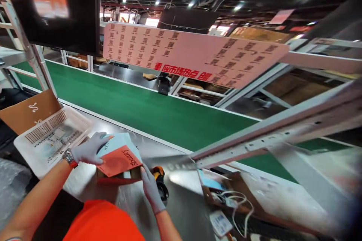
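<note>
Both gloved hands on orange card (118,161): left hand (89,150) flat on its left edge, fingers spread; right hand (151,188) pinching lower right corner. Card over pale blue sheet (120,141), atop open carton (124,175). Looks like packing step, insert going in. Next probably press flat, close flaps. White basket (49,139) left of card; green conveyor (147,109) beyond.

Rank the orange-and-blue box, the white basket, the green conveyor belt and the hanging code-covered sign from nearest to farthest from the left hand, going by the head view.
From the left hand:
1. Orange-and-blue box: under the palm, touching, just right of it.
2. White basket: directly left, beside the wrist.
3. Green conveyor belt: beyond the metal table edge, up and right.
4. Code-covered sign: hanging above the belt, farthest.
</note>
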{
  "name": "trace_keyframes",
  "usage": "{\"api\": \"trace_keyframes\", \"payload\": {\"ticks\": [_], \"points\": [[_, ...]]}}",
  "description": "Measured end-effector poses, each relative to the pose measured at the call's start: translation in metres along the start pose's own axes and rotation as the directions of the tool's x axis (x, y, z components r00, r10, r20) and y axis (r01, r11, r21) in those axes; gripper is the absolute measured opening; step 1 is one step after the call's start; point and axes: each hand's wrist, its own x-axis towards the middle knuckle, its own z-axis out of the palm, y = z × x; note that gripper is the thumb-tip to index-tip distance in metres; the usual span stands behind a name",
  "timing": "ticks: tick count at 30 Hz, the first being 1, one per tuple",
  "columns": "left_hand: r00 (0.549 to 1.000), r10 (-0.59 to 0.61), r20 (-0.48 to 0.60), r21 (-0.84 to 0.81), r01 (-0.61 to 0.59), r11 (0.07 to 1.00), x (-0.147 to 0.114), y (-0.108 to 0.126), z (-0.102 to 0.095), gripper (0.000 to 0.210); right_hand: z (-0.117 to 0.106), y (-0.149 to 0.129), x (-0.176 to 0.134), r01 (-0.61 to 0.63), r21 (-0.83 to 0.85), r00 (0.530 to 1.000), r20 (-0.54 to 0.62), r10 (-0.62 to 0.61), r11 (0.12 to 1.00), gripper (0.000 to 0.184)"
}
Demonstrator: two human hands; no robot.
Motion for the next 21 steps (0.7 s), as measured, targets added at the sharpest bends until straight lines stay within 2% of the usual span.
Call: {"api": "trace_keyframes", "payload": {"ticks": [2, 5, 8, 11, 14, 16, 19, 21], "points": [[1.0, 0.009, 0.008, 0.042, -0.01, 0.999, 0.002, 0.002, -0.001, 0.107, 0.0, -0.003, -0.001, -0.044, 0.008, 0.998, 0.051, 0.044, 0.999, 0.087], [0.996, 0.006, 0.094, 0.257, -0.03, 0.966, 0.007, 0.003, 0.009, 0.12, 0.003, -0.001, -0.002, -0.078, -0.039, 0.997, 0.026, 0.079, 0.996, 0.095], [0.982, -0.056, 0.182, 0.487, -0.041, 0.872, 0.009, 0.003, 0.034, 0.13, 0.008, 0.006, -0.003, -0.077, -0.057, 0.997, -0.009, 0.077, 0.995, 0.101], [0.97, -0.125, 0.209, 0.583, -0.02, 0.813, 0.004, 0.0, 0.063, 0.122, 0.011, 0.013, -0.004, -0.068, -0.065, 0.997, -0.036, 0.066, 0.996, 0.102], [0.962, -0.179, 0.205, 0.625, 0.013, 0.781, -0.006, -0.007, 0.085, 0.098, 0.012, 0.02, -0.002, -0.056, -0.077, 0.997, -0.055, 0.051, 0.995, 0.096], [0.962, -0.178, 0.205, 0.629, 0.01, 0.777, -0.013, -0.011, 0.093, 0.089, 0.013, 0.025, 0.0, -0.057, -0.074, 0.996, -0.068, 0.052, 0.996, 0.094], [0.975, -0.078, 0.209, 0.531, -0.046, 0.846, -0.023, -0.019, 0.095, 0.074, 0.011, 0.03, 0.002, -0.051, -0.074, 0.995, -0.086, 0.044, 0.996, 0.089], [0.992, -0.013, 0.126, 0.383, -0.036, 0.923, -0.028, -0.028, 0.088, 0.058, 0.004, 0.035, 0.0, -0.014, -0.082, 0.996, -0.085, 0.007, 0.997, 0.08]]}}
